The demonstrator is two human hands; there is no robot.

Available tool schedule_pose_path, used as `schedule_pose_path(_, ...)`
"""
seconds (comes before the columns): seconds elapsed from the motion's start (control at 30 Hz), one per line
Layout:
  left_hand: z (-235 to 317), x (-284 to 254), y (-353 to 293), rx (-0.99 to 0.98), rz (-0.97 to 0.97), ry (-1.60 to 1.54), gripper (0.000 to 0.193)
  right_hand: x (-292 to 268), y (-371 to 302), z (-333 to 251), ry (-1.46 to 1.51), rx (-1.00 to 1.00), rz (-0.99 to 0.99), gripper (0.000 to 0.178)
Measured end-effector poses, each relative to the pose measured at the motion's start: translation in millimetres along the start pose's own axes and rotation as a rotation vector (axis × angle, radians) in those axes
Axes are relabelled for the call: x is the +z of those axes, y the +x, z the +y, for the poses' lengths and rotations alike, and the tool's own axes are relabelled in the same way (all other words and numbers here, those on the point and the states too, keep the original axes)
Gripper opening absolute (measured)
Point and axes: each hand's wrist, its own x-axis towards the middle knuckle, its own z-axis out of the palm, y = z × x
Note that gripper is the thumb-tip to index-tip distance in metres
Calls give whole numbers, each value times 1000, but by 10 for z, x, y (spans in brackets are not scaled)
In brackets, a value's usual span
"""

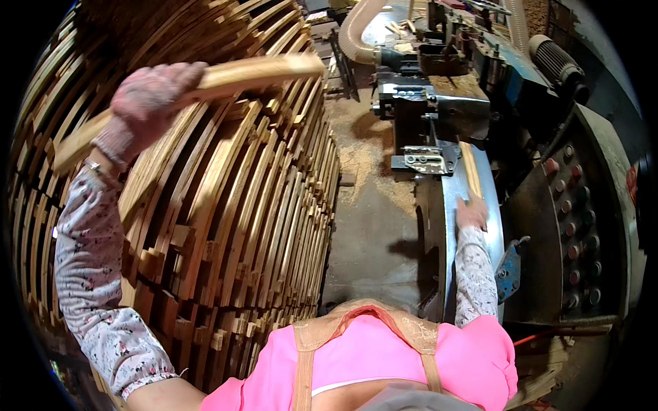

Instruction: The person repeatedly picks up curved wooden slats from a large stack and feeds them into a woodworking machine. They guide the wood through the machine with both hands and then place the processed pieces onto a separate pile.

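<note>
My left hand (147,99), in a pinkish knitted glove, is raised at the left with its fingers wrapped round a slightly curved wooden slat (264,70). The slat reaches out on both sides of the fist, above the piled wood. My right hand (472,213) is at the near end of a narrow wooden strip (470,168) lying on the smooth metal bed (458,236) of a machine. Its fingers appear closed on that end, partly blurred. The strip's far end runs in beside the machine's guide parts (426,160).
Tall stacks of wooden slats (226,205) fill the left side. Past the metal bed stand the woodworking machine (439,103), a ribbed hose (356,31) and a motor (554,60). At right is a control panel (576,226) with several buttons. Sawdust (363,151) covers part of the floor.
</note>
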Motion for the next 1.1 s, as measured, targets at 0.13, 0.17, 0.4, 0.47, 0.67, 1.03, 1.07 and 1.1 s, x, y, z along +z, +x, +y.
schedule_pose_path(0.13,1000,-109,817,380,210,65,51,-836,-449,-1409,493,-945,381,75)
schedule_pose_path(0.17,1235,-209,902,437,415,181,51,-1052,-652,-1559,446,-1017,374,74)
schedule_pose_path(0.4,2093,-718,1644,633,432,-278,51,-1016,-1662,-380,423,-589,207,61)
schedule_pose_path(0.47,1801,-758,1697,405,452,-132,61,-982,-2169,296,175,-343,228,56)
schedule_pose_path(0.67,650,-444,1500,88,224,-124,75,-929,-2766,1018,-364,152,70,53)
schedule_pose_path(1.03,-369,259,551,-215,-181,-278,63,-16,119,523,-88,217,261,55)
schedule_pose_path(1.07,-422,276,457,-256,-244,-292,63,48,175,575,-37,226,234,54)
schedule_pose_path(1.1,-536,424,265,-304,-324,-285,64,31,46,370,31,224,160,52)
